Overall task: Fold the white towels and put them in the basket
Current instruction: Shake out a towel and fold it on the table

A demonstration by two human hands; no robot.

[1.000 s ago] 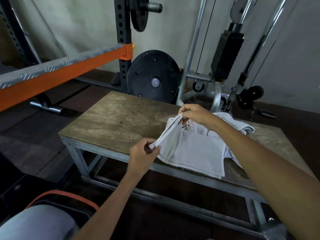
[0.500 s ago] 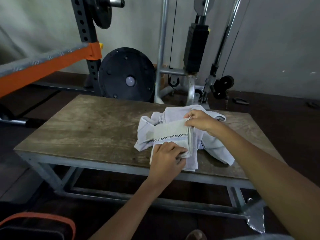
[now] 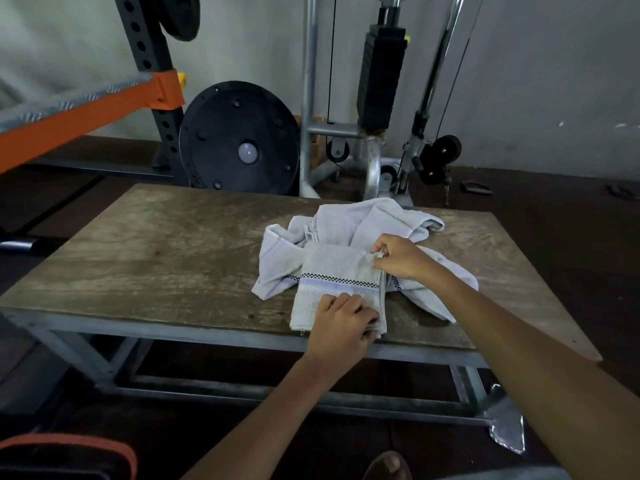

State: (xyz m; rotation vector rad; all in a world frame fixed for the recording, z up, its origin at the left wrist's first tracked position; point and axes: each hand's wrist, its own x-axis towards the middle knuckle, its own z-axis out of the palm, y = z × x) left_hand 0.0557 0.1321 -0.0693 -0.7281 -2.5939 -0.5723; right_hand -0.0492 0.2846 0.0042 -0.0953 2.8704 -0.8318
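Note:
A folded white towel (image 3: 332, 275) with a black checked band and a blue stripe lies near the front edge of the wooden table (image 3: 166, 258). My left hand (image 3: 341, 322) grips its near right corner. My right hand (image 3: 401, 256) pinches its far right corner. Behind and under it lies a crumpled heap of white towels (image 3: 363, 220). A dark basket with an orange rim (image 3: 69, 452) shows at the bottom left on the floor, mostly cut off by the frame.
The table has a grey metal frame (image 3: 104, 330). Behind it stand a black weight plate (image 3: 239, 140), an orange and black rack (image 3: 104, 105) and a cable machine (image 3: 381, 81). A toe (image 3: 388, 465) shows at the bottom edge.
The towel was held up between both hands a second ago; now it lies folded flat on the table. My view has shifted to the right, so the table sits more centred.

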